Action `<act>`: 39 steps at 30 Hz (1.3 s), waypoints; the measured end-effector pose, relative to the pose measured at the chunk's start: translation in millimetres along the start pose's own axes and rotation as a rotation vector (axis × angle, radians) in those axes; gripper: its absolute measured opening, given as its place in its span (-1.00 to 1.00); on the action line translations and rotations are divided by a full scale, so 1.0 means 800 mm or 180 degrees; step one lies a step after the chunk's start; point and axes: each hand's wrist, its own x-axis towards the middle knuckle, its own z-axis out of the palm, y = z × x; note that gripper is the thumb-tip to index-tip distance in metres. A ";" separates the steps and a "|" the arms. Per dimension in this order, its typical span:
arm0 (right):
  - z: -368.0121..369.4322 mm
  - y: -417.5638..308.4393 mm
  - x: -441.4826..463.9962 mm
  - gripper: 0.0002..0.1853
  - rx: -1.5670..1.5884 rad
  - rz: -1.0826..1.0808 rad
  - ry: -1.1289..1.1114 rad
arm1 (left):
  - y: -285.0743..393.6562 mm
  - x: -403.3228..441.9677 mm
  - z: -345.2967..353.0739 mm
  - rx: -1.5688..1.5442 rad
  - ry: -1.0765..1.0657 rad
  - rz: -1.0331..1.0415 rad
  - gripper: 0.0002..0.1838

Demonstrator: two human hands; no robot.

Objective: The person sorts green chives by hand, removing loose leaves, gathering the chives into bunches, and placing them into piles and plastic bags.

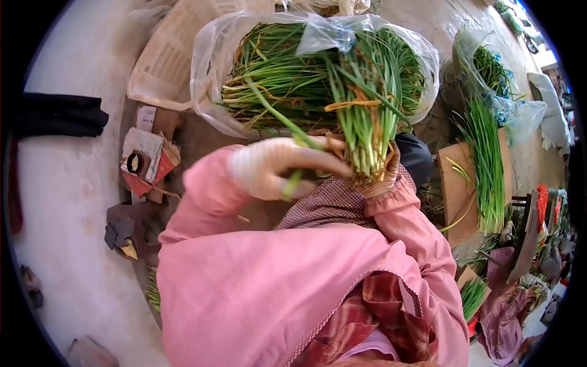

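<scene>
Head view: grey floor (pixel 422 17), crate (pixel 164 58) beside plastic bag (pixel 210 64) of greens (pixel 278 85). Right hand (pixel 384 181) clamped on bunch (pixel 361 125) near base; left hand (pixel 284 164) reaching inward, stalk (pixel 275 110) across it, cannot tell grip.

Tight quarters round the bag

Along the near side of the bag (pixel 205 113), the bundle (pixel 367 131), left hand (pixel 290 164) and right hand (pixel 382 180) obstruct the right half; a strip of bare floor (pixel 205 139) lies before the left corner. At the bag's left, the crate (pixel 153 79) shuts off that flank. To its right, only a narrow gap parts it from another bag (pixel 465 55), widening past the far right corner. Right of its near corner, a board (pixel 455 183) bearing leaves (pixel 489 171) takes up floor. Over the bag, the left half offers access from above, though a stalk (pixel 275 109) slants across and a flap (pixel 321 40) covers the far middle.
</scene>
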 end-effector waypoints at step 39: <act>0.167 -0.322 -0.361 0.00 -0.8584 -0.0344 0.4103 | -0.119 0.452 0.361 -0.3958 -0.0445 -0.2145 -0.43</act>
